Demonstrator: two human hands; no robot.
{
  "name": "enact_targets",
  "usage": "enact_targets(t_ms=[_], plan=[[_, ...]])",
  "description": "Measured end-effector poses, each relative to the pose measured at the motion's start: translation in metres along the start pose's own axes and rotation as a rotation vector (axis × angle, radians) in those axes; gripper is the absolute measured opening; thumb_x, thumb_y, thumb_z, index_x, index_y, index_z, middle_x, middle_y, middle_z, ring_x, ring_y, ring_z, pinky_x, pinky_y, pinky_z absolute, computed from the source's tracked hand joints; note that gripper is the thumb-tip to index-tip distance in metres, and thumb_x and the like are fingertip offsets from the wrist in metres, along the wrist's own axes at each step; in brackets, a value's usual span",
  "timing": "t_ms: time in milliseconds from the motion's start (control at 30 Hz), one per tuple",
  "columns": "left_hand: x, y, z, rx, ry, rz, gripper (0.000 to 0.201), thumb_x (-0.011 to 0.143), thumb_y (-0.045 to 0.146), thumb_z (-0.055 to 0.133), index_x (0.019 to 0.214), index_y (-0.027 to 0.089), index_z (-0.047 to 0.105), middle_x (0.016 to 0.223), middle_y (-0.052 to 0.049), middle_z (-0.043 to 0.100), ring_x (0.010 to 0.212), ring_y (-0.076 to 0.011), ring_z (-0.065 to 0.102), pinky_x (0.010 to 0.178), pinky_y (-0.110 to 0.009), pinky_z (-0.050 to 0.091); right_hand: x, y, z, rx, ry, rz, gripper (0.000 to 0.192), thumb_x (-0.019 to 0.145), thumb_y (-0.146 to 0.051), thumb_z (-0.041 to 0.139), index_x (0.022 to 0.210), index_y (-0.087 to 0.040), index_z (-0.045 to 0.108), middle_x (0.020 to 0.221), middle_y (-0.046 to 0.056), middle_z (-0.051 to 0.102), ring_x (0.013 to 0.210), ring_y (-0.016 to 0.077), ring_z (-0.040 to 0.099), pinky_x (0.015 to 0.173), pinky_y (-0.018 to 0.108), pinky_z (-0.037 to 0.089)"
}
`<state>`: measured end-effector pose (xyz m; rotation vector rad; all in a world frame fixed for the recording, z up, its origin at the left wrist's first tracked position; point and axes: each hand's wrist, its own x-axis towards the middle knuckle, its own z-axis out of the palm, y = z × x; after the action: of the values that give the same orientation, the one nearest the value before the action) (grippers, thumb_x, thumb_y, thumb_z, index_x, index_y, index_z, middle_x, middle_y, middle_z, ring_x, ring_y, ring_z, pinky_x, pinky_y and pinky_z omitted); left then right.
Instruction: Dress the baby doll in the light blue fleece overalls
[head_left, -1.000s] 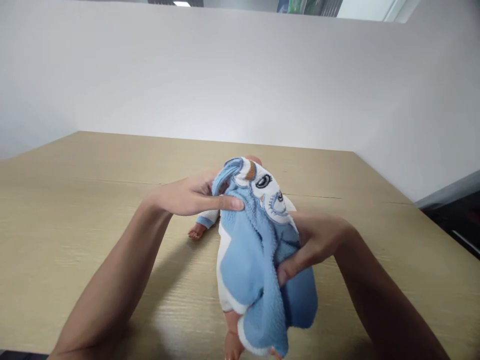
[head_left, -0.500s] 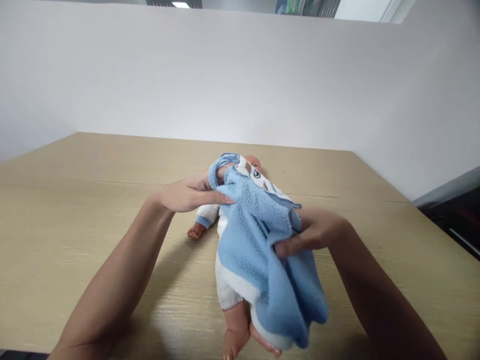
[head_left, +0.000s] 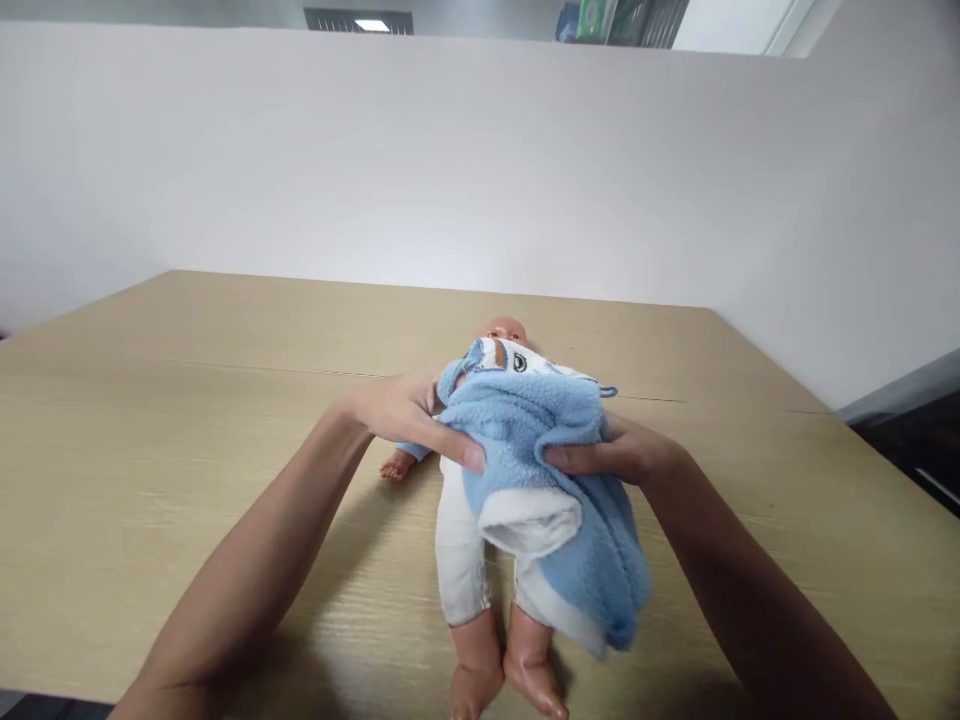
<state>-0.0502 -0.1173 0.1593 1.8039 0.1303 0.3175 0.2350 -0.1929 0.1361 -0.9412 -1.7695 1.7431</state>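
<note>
A light-blue fleecy doll garment [head_left: 517, 420] with white trim and an embroidered animal face is bunched between my hands. My left hand [head_left: 416, 415] grips its left side, thumb on top and fingers hidden beneath the cloth. On the right side my right hand [head_left: 619, 450] pinches a fold under its thumb, the other fingers mostly behind the fabric. A white-rimmed opening of the garment faces me. Underneath lies a baby doll [head_left: 461, 560] on its back in a white outfit, feet toward me. The cloth covers its chest and much of its face; one small hand shows at the left.
The doll lies on a wide wooden table [head_left: 225, 340] with a seam running across it. A pale partition [head_left: 465, 160] rises behind the far edge. Beyond the table's right edge stands a dark object [head_left: 915, 430].
The garment has been gathered up and turned, so its white-rimmed opening now shows. More of the doll's legs and head is uncovered. My left hand has shifted slightly right and nearer me.
</note>
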Motion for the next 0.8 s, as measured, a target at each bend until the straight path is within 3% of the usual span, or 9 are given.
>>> enact_targets(t_ms=[100,233,333,433,533,600,700,800], plan=[[-0.002,-0.006,-0.004,0.013,0.078,0.053,0.027,0.088,0.045,0.087,0.087,0.019,0.078,0.067,-0.004,0.072,0.082,-0.0233,0.077,0.093,-0.035,0.065,0.001,0.001,-0.001,0.024,0.026,0.055,0.065,0.084,-0.059,0.087,0.137,-0.022,0.075,0.127,0.009,0.079,0.127,0.0324,0.071,0.115,0.049,0.053],[-0.005,-0.010,-0.001,0.032,0.187,0.011,0.039,0.094,0.050,0.079,0.114,0.016,0.079,0.097,-0.009,0.080,0.107,-0.0259,0.076,0.103,-0.038,0.062,-0.004,-0.001,-0.007,0.016,-0.029,-0.135,0.092,0.067,-0.068,0.094,0.142,-0.020,0.070,0.133,0.012,0.076,0.132,0.0356,0.069,0.117,0.048,0.052],[-0.007,-0.005,0.016,0.005,0.221,-0.061,0.039,0.094,0.048,0.080,0.118,0.018,0.077,0.103,-0.007,0.080,0.111,-0.0259,0.075,0.101,-0.036,0.062,-0.012,-0.009,-0.002,-0.137,-0.042,-0.216,0.090,0.066,-0.054,0.099,0.144,-0.020,0.068,0.134,0.012,0.076,0.131,0.0348,0.068,0.115,0.046,0.054],[-0.010,0.002,0.041,-0.033,0.203,-0.010,0.045,0.086,0.046,0.088,0.121,0.020,0.076,0.106,-0.007,0.081,0.110,-0.0266,0.076,0.101,-0.036,0.062,-0.022,-0.018,0.013,-0.293,0.035,-0.295,0.077,0.076,-0.040,0.094,0.146,-0.021,0.066,0.134,0.011,0.075,0.124,0.0316,0.070,0.110,0.043,0.057],[-0.018,0.007,0.073,-0.078,0.263,0.040,0.061,0.083,0.042,0.091,0.136,0.021,0.071,0.125,-0.010,0.079,0.121,-0.0285,0.074,0.110,-0.040,0.057,-0.035,-0.021,0.033,-0.350,0.128,-0.323,0.067,0.082,-0.037,0.087,0.143,-0.021,0.066,0.131,0.010,0.076,0.121,0.0299,0.071,0.108,0.043,0.057],[-0.029,0.008,0.099,-0.107,0.327,-0.004,0.058,0.087,0.039,0.088,0.138,0.020,0.070,0.133,-0.011,0.077,0.129,-0.0298,0.071,0.114,-0.041,0.054,-0.046,-0.021,0.050,-0.421,0.187,-0.269,0.048,0.085,-0.035,0.082,0.130,-0.021,0.073,0.120,0.007,0.078,0.112,0.0278,0.072,0.104,0.041,0.058],[-0.050,0.003,0.141,-0.122,0.474,-0.121,0.051,0.086,0.036,0.089,0.132,0.020,0.073,0.129,-0.009,0.078,0.126,-0.0303,0.071,0.111,-0.041,0.057,-0.061,-0.017,0.079,-0.592,0.234,-0.239,0.016,0.086,-0.026,0.073,0.100,-0.021,0.077,0.097,0.002,0.078,0.092,0.0229,0.072,0.095,0.037,0.058],[-0.066,-0.006,0.183,-0.161,0.638,-0.256,0.046,0.087,0.042,0.087,0.125,0.019,0.073,0.114,-0.008,0.081,0.112,-0.0293,0.076,0.100,-0.039,0.061,-0.070,-0.009,0.108,-0.706,0.271,-0.287,0.010,0.083,-0.020,0.067,0.089,-0.022,0.075,0.090,0.001,0.077,0.085,0.0206,0.069,0.091,0.035,0.054]])
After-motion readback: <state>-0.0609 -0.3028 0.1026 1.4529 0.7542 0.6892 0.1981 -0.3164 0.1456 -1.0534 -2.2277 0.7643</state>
